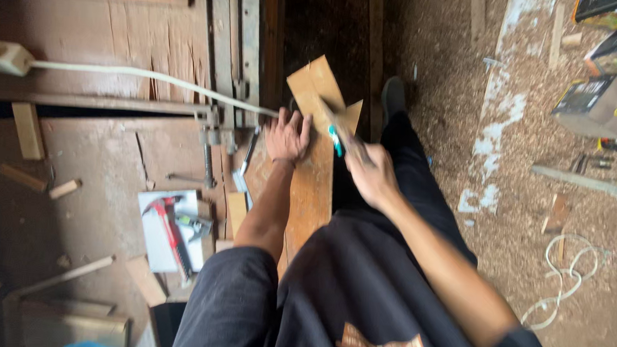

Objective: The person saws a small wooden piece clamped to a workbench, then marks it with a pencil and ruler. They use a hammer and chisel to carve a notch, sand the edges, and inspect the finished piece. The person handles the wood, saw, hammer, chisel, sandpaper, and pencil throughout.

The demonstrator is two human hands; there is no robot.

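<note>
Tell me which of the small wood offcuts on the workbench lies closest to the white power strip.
The pale upright offcut just below the power strip, at the bench's left edge; the other scraps lie lower down, nearer the red hammer.

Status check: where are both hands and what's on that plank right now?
Left hand flat on the wooden plank, holding it down. Right hand grips a teal-handled tool, blurred, at a tan wood piece. White cord close beside left hand.

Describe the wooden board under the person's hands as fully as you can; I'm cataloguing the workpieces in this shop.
The wooden board is a long, flat plank of orange-brown wood, lying lengthwise away from the person on the workbench edge. Its far end looks paler and cut at angles, blurred. The left hand presses flat on it; the right hand holds a teal-handled tool against it.
</note>
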